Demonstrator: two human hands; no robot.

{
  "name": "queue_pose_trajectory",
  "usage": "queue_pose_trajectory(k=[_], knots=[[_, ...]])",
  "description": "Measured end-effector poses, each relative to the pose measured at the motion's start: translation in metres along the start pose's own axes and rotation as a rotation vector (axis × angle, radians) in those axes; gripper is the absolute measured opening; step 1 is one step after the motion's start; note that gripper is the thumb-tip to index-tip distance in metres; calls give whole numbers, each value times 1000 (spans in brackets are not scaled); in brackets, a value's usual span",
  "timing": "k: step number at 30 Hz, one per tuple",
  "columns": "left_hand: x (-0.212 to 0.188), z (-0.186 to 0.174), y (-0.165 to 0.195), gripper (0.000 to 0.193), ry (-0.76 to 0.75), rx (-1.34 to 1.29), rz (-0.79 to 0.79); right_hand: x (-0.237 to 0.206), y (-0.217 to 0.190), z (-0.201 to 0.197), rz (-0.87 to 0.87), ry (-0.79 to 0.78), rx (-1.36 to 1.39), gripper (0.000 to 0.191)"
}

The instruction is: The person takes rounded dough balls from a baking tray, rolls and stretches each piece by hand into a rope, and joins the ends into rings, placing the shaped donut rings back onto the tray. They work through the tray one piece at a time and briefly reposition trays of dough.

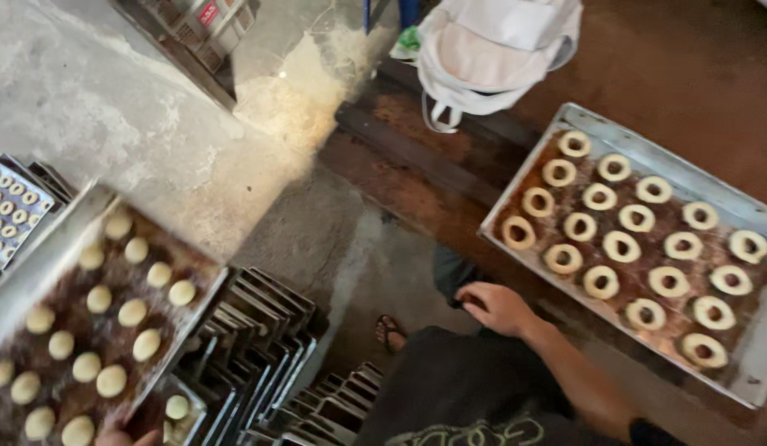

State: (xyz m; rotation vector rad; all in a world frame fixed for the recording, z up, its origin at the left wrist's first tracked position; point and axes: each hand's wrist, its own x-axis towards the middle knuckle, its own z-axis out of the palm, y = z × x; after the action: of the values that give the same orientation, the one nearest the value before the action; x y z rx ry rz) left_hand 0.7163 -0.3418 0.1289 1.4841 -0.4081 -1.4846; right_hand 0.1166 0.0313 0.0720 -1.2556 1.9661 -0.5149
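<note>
My left hand shows only as fingertips at the bottom edge, gripping the near end of a long metal tray that carries several round pale dough balls. My right hand hangs by my thigh with fingers loosely bent and nothing in it. It is close to the near edge of a second metal tray on a brown table, filled with several ring-shaped dough pieces.
A rack of stacked metal trays stands below the ball tray. Another small tray of rings sits at far left. A white bag lies on the table's far side. My sandalled foot is on the concrete floor.
</note>
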Motion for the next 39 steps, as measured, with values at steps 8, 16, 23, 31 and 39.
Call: queue_pose_trajectory(k=[8, 16, 23, 31, 39], knots=[[-97, 140, -137, 44, -406, 23, -96, -27, 4, -87, -307, 441, 596, 41], [-237, 289, -370, 14, -571, -12, -431, -164, 114, -171, 140, 644, 353, 44], [-400, 336, -526, 15, -665, 273, -339, -320, 251, -164, 494, 1003, 34, 25], [-490, 356, -599, 21, -683, 673, -655, -394, 349, -167, 554, 1065, 157, 22], [-500, 360, -527, 52, -1370, 1029, -969, -396, 362, -198, 726, 675, -320, 38]])
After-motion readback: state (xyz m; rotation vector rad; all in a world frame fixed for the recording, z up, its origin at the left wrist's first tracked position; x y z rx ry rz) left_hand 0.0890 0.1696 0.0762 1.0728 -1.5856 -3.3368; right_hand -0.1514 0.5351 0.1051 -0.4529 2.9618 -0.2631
